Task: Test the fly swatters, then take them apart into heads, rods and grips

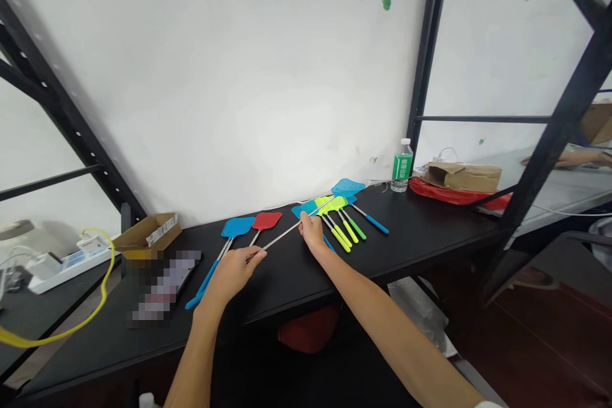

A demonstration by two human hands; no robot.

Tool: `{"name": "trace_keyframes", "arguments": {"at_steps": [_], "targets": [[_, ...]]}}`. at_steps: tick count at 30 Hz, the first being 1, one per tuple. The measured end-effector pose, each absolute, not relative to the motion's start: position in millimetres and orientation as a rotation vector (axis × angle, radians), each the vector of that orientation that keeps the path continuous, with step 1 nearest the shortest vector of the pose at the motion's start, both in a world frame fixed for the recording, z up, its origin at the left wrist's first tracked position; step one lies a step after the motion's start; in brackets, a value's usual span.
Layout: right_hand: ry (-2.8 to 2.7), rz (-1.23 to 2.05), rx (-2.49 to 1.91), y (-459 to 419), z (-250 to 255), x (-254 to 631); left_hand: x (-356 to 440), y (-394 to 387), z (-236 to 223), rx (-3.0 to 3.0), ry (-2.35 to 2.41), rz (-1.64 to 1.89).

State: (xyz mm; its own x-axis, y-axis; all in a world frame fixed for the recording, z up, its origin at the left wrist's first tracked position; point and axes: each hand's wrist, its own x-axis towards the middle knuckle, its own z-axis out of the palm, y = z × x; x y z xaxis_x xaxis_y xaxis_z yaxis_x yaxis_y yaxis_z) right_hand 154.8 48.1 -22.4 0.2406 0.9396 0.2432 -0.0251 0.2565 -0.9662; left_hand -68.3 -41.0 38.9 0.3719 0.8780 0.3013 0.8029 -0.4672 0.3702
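1. At far left of the group, a blue swatter head (238, 227) lies on the black desk (268, 290); blue grips slant down from it toward the near edge, just left of the left hand.
2. A red swatter head (266, 220) lies beyond the left hand, its own shaft running down toward the knuckles.
3. The left hand (239, 271) is closed about the lower end of a thin metal shaft (282, 236); what lies inside the fist is hidden.
4. The metal shaft spans both hands, its long axis rising obliquely from lower left to upper right, away from the person.
5. The right hand (312, 231) is drawn narrow, fingertips closed on the metal shaft farther along; of the two, it is nearer the upper end.
6. Beyond the right hand, the metal shaft crosses over the green swatters (340, 229), whose grips point down and right.
7. Its upper end meets or overlaps the corner of a mesh blue head (347, 188); whether they are joined cannot be told.
8. At right, a blue grip (377, 223) angles outward; the bottle (401, 169) stands upright beyond.
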Motion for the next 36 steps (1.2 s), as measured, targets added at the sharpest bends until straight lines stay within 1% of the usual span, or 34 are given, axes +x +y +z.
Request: {"name": "trace_keyframes", "arguments": {"at_steps": [4, 7, 11, 16, 20, 23, 30, 36], "targets": [[-1.015, 0.731, -1.11, 48, -22, 153, -90, -40, 41, 2.393, 1.487, 0.685], [-0.997, 0.726, -1.109, 46, -20, 153, -107, -41, 44, 2.286, 1.439, 0.682], [-0.987, 0.729, -1.096, 45, -18, 154, -128, -42, 46, 2.133, 1.475, 0.564], [-0.963, 0.712, -1.077, 46, -19, 155, -145, -42, 47, 2.135, 1.454, 0.459], [-0.922, 0.763, -1.043, 45, -18, 158, -141, -43, 48, 2.154, 1.489, 0.478], [-0.924, 0.837, -0.924, 43, -17, 158, -135, -44, 50, 2.204, 1.558, 0.513], [-1.19, 0.985, -0.81, 39, -17, 153, -116, -37, 46, 2.355, 1.617, 0.644], [-1.136, 1.01, -0.822, 38, -15, 154, -99, -40, 47, 2.363, 1.612, 0.647]]}}
